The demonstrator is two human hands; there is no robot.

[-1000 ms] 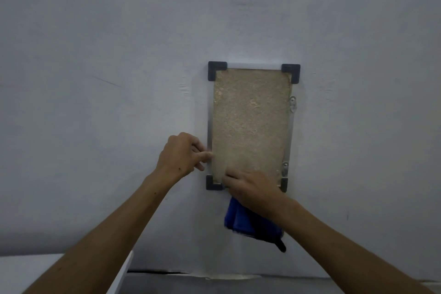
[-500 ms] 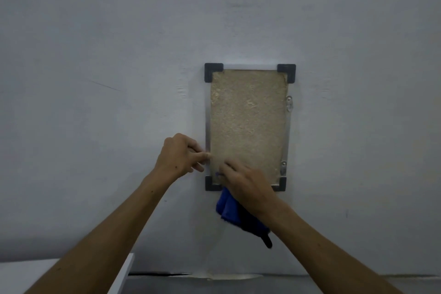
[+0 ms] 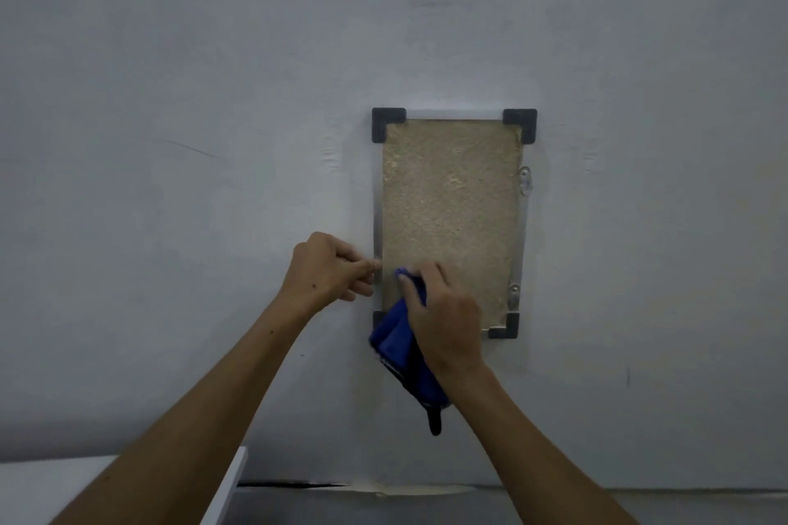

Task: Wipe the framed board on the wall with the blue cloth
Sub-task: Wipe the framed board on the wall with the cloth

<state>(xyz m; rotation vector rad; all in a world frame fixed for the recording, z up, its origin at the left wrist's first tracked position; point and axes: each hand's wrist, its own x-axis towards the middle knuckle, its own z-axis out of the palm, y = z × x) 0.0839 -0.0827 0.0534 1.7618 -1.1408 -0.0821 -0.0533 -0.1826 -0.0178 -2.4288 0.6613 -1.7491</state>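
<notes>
Right now my right hand (image 3: 443,311) has its grip clenched round the blue cloth (image 3: 398,347), pressing a bunched corner of it onto the lower left part of the framed board (image 3: 452,222). Rest of the cloth hangs down below my palm, over the board's bottom left corner and onto the wall (image 3: 170,141), with a dark tag or strap dangling at its lowest end. My left hand (image 3: 328,269) sits just beside the board's left edge, fingers curled, fingertips pinching or touching the thin metal side rail; can't tell which.

Edges: board is a tall upright rectangle, mounted flat on the wall. Black corner caps at top left (image 3: 386,124), top right (image 3: 521,124) and bottom right (image 3: 505,326); bottom left one is mostly under the cloth. Thin silver rails run between the caps. Two small metal brackets (image 3: 525,180) sit on the right rail, one high, one low.

Room: whole upper and right part of the board face lies uncovered above and beside my right hand. Bare wall all round the frame. White tabletop (image 3: 128,482) edge sits low left under my left forearm, well apart from the board.

Board face: tan, rough, grainy, like pressed chip or cork, slightly uneven tone, pale flecks near the top.
</notes>
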